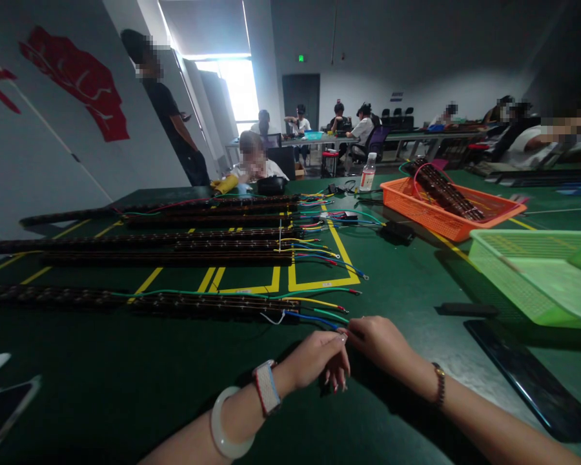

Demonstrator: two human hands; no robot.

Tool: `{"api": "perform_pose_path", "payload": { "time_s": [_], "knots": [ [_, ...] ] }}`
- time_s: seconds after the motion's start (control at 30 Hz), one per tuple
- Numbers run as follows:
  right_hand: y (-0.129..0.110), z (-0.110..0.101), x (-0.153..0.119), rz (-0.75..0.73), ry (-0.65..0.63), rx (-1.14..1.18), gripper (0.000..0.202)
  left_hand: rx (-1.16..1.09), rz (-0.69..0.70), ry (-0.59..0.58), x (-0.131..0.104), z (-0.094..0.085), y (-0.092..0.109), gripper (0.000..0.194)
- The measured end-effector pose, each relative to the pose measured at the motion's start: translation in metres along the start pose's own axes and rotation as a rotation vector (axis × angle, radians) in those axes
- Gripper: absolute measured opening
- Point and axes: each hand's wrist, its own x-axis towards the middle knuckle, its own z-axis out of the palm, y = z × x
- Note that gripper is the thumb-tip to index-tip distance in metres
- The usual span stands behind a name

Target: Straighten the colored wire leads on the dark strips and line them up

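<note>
Bangled left forearm (188, 434), left fingers (336, 343) and right fingers (357, 328) pinched closed on slim, curved blue wire (317, 320) and green wire (330, 315).

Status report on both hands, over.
Left hand, right hand: fingers together by blue wire, grip unclear. Green wire alongside. Green basket off right, apart from hands.

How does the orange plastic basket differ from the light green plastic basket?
The orange plastic basket holds a dark, wire-wrapped bundle; the light green plastic basket shows nothing inside its visible part. The orange one is fully in view, while the green one, nearer the camera, runs off the picture's right edge. Both have perforated walls and sit on the green table.
</note>
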Motion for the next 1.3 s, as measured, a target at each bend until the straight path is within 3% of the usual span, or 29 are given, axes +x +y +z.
{"api": "perform_pose_path", "payload": {
  "time_s": [0.57, 0.67, 0.87, 1.0, 1.17, 1.3],
  "knots": [
    [-0.007, 0.003, -0.002, 0.002, -0.079, -0.079, 0.022, -0.004, 0.022, 0.031, 0.000, 0.002, 0.000, 0.050],
    [-0.005, -0.001, -0.003, -0.017, -0.031, -0.062, 0.023, -0.005, 0.024, 0.024, 0.001, 0.001, 0.000, 0.050],
    [0.008, -0.024, 0.011, -0.077, 0.203, 0.161, 0.032, -0.013, 0.008, 0.042, -0.003, 0.003, 0.004, 0.049],
    [0.016, -0.029, 0.035, -0.149, 0.223, 0.253, 0.024, -0.011, 0.007, 0.045, -0.003, 0.004, 0.005, 0.049],
    [0.014, -0.021, 0.065, -0.351, 0.088, 0.172, 0.068, -0.001, 0.023, 0.050, -0.001, 0.003, 0.003, 0.051],
    [0.006, -0.013, 0.083, -0.365, -0.011, 0.124, 0.073, -0.004, 0.029, 0.056, -0.001, 0.003, 0.003, 0.051]
  ]
}}
